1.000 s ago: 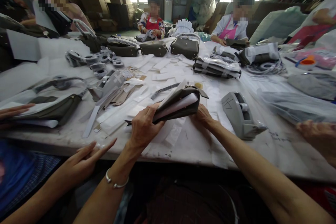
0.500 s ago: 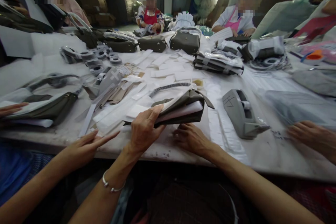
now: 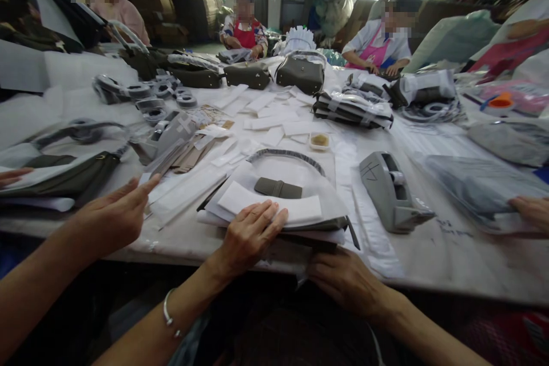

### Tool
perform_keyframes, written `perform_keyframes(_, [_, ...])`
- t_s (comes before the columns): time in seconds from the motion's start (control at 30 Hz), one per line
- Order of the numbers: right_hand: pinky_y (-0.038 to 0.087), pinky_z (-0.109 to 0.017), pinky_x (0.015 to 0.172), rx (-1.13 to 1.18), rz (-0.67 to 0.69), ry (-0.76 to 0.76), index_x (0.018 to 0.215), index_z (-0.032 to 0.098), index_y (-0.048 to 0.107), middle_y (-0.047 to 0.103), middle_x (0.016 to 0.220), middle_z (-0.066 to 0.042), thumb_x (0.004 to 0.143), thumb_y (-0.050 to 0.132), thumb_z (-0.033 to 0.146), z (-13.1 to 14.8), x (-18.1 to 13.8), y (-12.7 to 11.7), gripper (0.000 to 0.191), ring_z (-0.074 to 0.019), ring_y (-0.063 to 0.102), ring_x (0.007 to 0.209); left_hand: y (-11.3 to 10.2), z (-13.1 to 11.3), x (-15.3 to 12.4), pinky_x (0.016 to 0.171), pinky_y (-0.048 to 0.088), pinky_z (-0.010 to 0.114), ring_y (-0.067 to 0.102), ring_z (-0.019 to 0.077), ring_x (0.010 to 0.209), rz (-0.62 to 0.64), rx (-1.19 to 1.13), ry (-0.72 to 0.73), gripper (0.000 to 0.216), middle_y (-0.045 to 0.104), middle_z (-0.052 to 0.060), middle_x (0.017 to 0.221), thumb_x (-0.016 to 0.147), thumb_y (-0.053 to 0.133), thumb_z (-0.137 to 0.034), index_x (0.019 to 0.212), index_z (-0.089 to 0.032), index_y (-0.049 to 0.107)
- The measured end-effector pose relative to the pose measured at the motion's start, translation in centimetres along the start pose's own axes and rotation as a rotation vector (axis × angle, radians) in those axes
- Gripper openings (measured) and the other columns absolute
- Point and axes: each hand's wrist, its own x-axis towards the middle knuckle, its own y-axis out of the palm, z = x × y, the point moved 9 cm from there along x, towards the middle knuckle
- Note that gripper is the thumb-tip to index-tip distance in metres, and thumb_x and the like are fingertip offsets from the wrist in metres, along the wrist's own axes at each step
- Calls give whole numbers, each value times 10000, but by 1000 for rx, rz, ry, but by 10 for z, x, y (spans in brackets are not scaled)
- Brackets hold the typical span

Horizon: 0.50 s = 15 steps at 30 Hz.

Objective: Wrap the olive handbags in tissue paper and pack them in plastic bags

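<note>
A dark olive handbag [image 3: 319, 224] lies at the table's front edge, with its wrapped handle [image 3: 295, 155] arching towards the back. White paper and a white padding strip [image 3: 300, 210] cover its upper side, and an olive tab [image 3: 278, 187] shows above the strip. My left hand [image 3: 253, 234], a bracelet on its wrist, rests flat on the strip with fingers stretched out. Below the bag's right front edge, my right hand [image 3: 345, 277] has its fingers curled. Whatever is in them is hidden, though something shiny shows by the fingertips.
A grey tape dispenser [image 3: 392, 194] stands to the right, a small tray [image 3: 319, 140] behind the bag. A co-worker's hand [image 3: 115, 214] reaches in at left beside brown cards [image 3: 191, 154]. Another person's hand [image 3: 532, 211] touches a plastic-wrapped item at right. More handbags [image 3: 300, 74] line the back.
The bag, tilted up before, now lies flat. My left hand has gone from gripping its edge to resting on top. My right hand has moved down and right. The co-worker's hand has reached the cards.
</note>
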Motion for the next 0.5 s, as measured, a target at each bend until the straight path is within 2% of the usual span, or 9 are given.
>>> perform_keyframes(0.07, [489,-256,724,138,40,50,1020,226,711,732,888,-32,914,612,283,5,-6,-15,156,-163,675,785,4,-6,-3,1033,464,371,592,240,1215,16,15,19,338,673,90,1244,950,531,-170,1283,-157,588])
perform_keyframes(0.13, [484,-215,674,265,41,100,1017,230,721,745,857,-14,911,626,318,7,-3,-39,167,-136,683,741,9,-12,-5,1037,459,377,585,239,1225,41,40,40,325,672,90,1239,976,482,-165,1281,-167,593])
perform_keyframes(0.23, [466,-194,597,332,-105,194,913,210,737,737,758,-3,940,580,349,-6,21,-90,211,-109,660,633,16,-19,-9,1041,455,390,574,243,1238,70,64,53,338,659,92,1248,999,419,-164,1290,-178,592])
perform_keyframes(0.33, [472,-217,597,220,-271,341,891,201,739,706,666,7,929,575,369,-45,59,-134,238,-122,644,591,18,-21,-11,1045,452,390,574,241,1236,59,73,45,348,654,89,1254,1003,404,-164,1295,-183,592])
perform_keyframes(0.4, [484,-230,638,94,-215,439,929,202,737,728,735,-6,918,573,347,-80,90,-139,219,-142,670,663,19,-21,-12,1045,452,389,577,238,1231,58,76,45,349,653,92,1256,1005,397,-168,1294,-182,592])
perform_keyframes(0.5, [499,-241,694,-143,55,549,1105,178,696,754,922,-58,910,549,254,-133,127,-115,256,-171,696,786,19,-20,-13,1036,460,389,579,238,1228,53,81,40,346,650,96,1261,1007,395,-175,1294,-180,589])
